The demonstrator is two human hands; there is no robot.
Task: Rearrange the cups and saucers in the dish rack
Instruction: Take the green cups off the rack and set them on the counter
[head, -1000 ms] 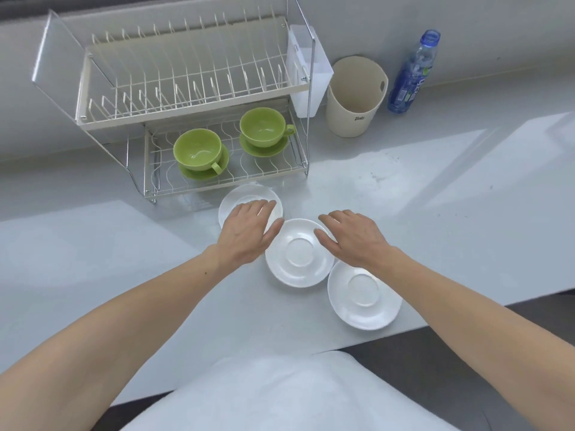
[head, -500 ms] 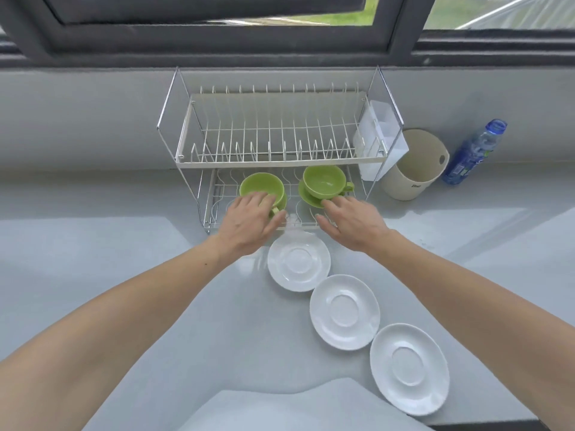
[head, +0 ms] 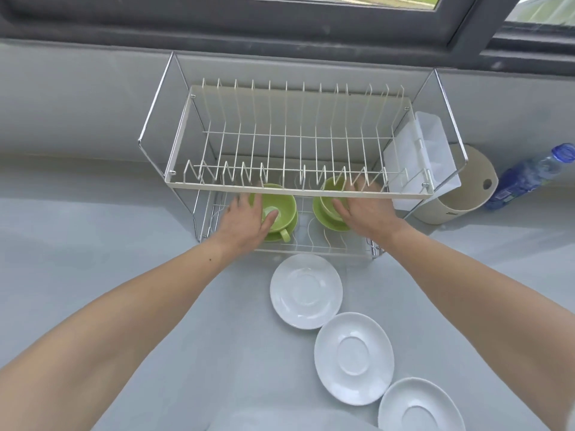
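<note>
A two-tier wire dish rack (head: 280, 192) stands against the back wall, its upper tier bare. On the lower tier sit two green cups, each on a green saucer. My left hand (head: 244, 220) grips the left green cup (head: 283, 206), thumb inside the rim and fingers round its left side. My right hand (head: 365, 209) wraps the right green cup (head: 328, 199), with the fingertips partly hidden behind the upper tier's front rail. The right cup's green saucer (head: 326, 222) shows below it. Three white saucers (head: 306, 290) (head: 353, 357) (head: 420, 407) lie in a diagonal row on the counter.
A clear plastic cutlery holder (head: 427, 150) hangs on the rack's right end. Right of it stand a beige bin (head: 466, 197) and a blue water bottle (head: 525, 175). A dark window frame runs above the wall. The grey counter (head: 93, 244) stretches to the left.
Both hands have moved forward from the white saucers into the rack's lower tier and closed round the two green cups. The view has tilted up toward the rack.
</note>
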